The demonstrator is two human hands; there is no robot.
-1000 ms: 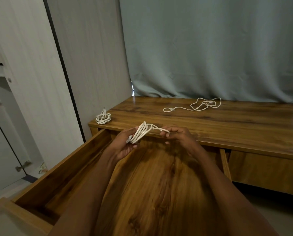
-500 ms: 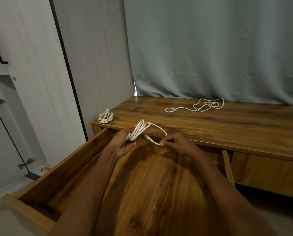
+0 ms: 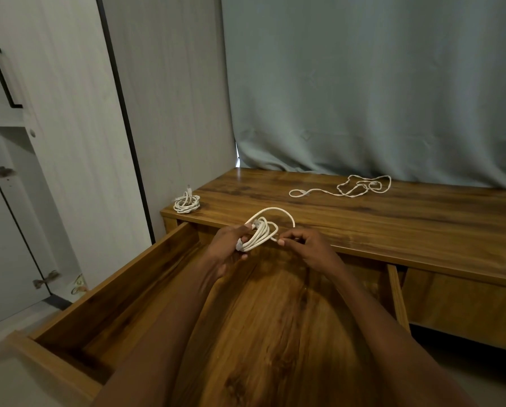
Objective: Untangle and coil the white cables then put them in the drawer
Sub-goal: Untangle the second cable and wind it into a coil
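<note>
Left hand (image 3: pixel 227 248) grips a bundle of white cable loops (image 3: pixel 259 235) over the open drawer (image 3: pixel 122 292), fingers curled round the strands. Right hand (image 3: pixel 303 248), just beside it, pinches the cable's free end between thumb and fingertips; a loop arcs above between the two. On the desk (image 3: pixel 392 224), a coiled cable (image 3: pixel 186 202) sits at the left corner, and a tangled cable (image 3: pixel 354 188) lies farther right near the curtain (image 3: pixel 363 83).
</note>
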